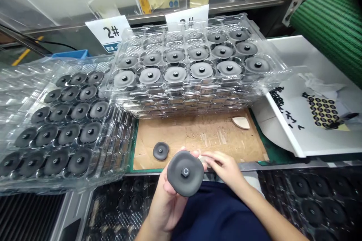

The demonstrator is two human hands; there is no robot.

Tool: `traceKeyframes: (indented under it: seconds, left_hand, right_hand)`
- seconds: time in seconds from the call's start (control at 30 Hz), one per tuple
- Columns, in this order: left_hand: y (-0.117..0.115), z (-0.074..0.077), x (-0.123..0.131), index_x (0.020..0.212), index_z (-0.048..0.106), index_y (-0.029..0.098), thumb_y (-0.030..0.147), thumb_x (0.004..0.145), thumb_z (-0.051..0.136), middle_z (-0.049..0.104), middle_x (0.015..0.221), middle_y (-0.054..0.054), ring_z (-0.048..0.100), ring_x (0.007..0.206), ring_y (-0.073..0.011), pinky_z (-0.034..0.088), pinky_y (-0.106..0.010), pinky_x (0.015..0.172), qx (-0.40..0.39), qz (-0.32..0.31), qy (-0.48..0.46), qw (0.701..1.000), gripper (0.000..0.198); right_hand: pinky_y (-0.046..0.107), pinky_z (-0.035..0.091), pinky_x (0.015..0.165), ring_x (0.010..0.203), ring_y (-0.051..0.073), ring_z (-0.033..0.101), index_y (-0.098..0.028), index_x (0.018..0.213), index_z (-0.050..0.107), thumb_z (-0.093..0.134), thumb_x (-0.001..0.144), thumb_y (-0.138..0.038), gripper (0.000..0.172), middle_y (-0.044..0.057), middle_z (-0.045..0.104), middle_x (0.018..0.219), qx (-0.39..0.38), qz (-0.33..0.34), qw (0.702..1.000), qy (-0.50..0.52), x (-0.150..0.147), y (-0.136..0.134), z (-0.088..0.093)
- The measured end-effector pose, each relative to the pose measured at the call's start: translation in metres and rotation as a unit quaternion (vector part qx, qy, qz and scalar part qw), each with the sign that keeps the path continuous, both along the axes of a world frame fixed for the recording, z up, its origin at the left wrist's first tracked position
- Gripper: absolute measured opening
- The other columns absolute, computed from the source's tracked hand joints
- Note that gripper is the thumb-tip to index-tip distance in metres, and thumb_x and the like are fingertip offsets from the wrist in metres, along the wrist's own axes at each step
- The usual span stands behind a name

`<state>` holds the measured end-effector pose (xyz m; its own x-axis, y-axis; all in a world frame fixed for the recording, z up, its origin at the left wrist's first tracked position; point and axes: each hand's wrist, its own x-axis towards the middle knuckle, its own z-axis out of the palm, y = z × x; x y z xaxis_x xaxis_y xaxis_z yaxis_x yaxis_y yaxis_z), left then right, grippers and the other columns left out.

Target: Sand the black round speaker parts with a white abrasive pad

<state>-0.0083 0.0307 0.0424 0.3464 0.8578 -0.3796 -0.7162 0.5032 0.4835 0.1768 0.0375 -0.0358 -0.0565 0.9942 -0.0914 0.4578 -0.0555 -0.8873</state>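
My left hand [169, 196] grips a dark grey rounded disc [181, 184] by its edges, with the small central hub facing up toward me. My right hand [226, 165] is closed beside the disc's right edge, its fingertips on a small whitish piece [203, 161] partly hidden behind the disc. On the cardboard sheet [183, 131] just beyond lies another dark disc [160, 151], hub up. A cream-coloured, wedge-shaped pad [241, 122] rests at the cardboard's right side.
Stacked clear plastic trays [181, 83] with dark discs stand behind the cardboard; another tray stack [110, 135] is at left. A white tray [291, 141] at right holds small black parts [278, 99] and a sheet of round stickers [322, 111]. A green belt [330, 19] slopes above.
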Motion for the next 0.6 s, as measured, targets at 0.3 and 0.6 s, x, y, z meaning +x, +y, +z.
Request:
traceKeyframes:
  seconds: [0.3, 0.6]
  left_hand:
    - [0.001, 0.003, 0.010, 0.114, 0.062, 0.027, 0.040, 0.056, 0.081, 0.066, 0.119, -0.006, 0.061, 0.107, -0.0265, 0.047, -0.033, 0.093, 0.009, 0.017, 0.052, 0.998, 0.062]
    - [0.002, -0.001, 0.009, 0.106, 0.065, 0.032, 0.025, 0.057, 0.082, 0.068, 0.108, 0.000, 0.064, 0.099, -0.0215, 0.049, -0.030, 0.090, 0.004, 0.058, 0.083, 0.995, 0.053]
  right_hand:
    - [0.025, 0.048, 0.070, 0.090, 0.016, 0.063, -0.025, 0.107, 0.062, 0.051, 0.090, -0.025, 0.021, 0.002, 0.068, 0.104, 0.165, -0.104, 0.980, 0.025, -0.016, 0.011, 0.103]
    - [0.030, 0.035, 0.061, 0.064, 0.015, 0.056, -0.014, 0.094, 0.063, 0.042, 0.090, -0.012, 0.022, 0.004, 0.067, 0.077, 0.230, 0.151, 0.959, -0.074, -0.050, 0.008, 0.133]
